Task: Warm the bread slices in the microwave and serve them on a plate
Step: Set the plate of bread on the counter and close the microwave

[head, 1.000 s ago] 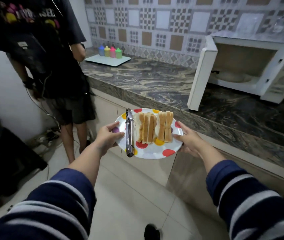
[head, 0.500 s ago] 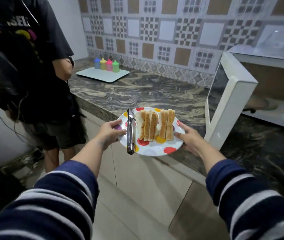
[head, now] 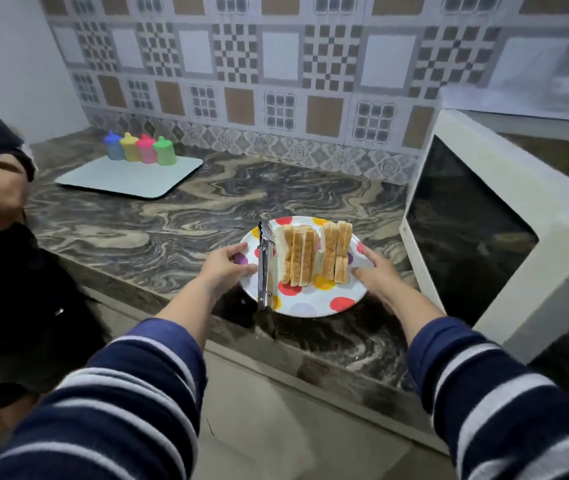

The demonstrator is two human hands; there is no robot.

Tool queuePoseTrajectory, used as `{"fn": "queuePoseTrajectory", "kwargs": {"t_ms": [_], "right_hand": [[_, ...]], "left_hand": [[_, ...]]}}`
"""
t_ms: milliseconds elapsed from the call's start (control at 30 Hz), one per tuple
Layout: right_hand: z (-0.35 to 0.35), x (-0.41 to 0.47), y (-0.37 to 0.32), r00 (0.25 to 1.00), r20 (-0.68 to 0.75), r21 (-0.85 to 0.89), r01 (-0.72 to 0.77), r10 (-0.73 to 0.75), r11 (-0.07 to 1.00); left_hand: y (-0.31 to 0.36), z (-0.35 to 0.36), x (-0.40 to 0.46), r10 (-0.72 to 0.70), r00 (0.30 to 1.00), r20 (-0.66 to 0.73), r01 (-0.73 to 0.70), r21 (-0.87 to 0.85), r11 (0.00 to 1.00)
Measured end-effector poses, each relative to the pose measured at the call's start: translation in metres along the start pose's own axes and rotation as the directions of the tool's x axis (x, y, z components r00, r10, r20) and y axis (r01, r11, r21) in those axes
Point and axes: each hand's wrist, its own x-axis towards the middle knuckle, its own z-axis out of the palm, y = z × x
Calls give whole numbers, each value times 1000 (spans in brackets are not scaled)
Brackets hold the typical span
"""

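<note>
Both hands gripped the polka-dot plate (head: 311, 303) by its rim: left hand (head: 222, 266) and right hand (head: 375, 273). Bread slices (head: 312, 256) and metal tongs (head: 265, 265) lay on it, low over the marble counter (head: 158, 230). The microwave door (head: 484, 223) stood open. Serving appeared nearly complete; whether warming was done could not be determined.

I see a white plate (head: 314, 303) dotted red, yellow and purple, golden-crusted bread slices (head: 311, 258), swirling brown-black marble counter (head: 172, 223), navy white-striped sleeves (head: 130, 393), and blue, yellow, pink, green bottles (head: 139, 147).

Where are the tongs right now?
In the head view, the tongs lie on the left side of the polka-dot plate, just left of the bread slices.
</note>
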Motion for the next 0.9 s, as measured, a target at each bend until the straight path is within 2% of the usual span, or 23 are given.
{"fn": "queuePoseTrajectory", "kwargs": {"t_ms": [233, 433, 667, 767, 833, 900], "right_hand": [[10, 57, 1, 997, -40, -158, -67, 62, 985], [7, 84, -10, 989, -76, -322, -148, 131, 935], [15, 97, -28, 968, -100, -524, -249, 231, 814], [19, 97, -32, 955, -141, -539, -296, 262, 789], [23, 96, -34, 941, -186, -514, -339, 283, 788], [26, 92, -33, 928, -249, -504, -368, 277, 781]], "left_hand": [[-2, -1, 104, 61, 970, 235, -106, 183, 977], [5, 11, 159, 101, 922, 374, -246, 364, 898], [23, 8, 188, 8, 865, 502, -385, 653, 652], [25, 9, 196, -42, 849, 526, -426, 732, 532], [26, 10, 198, -60, 850, 523, -426, 751, 505], [24, 10, 199, -67, 852, 519, -412, 744, 526]]}}
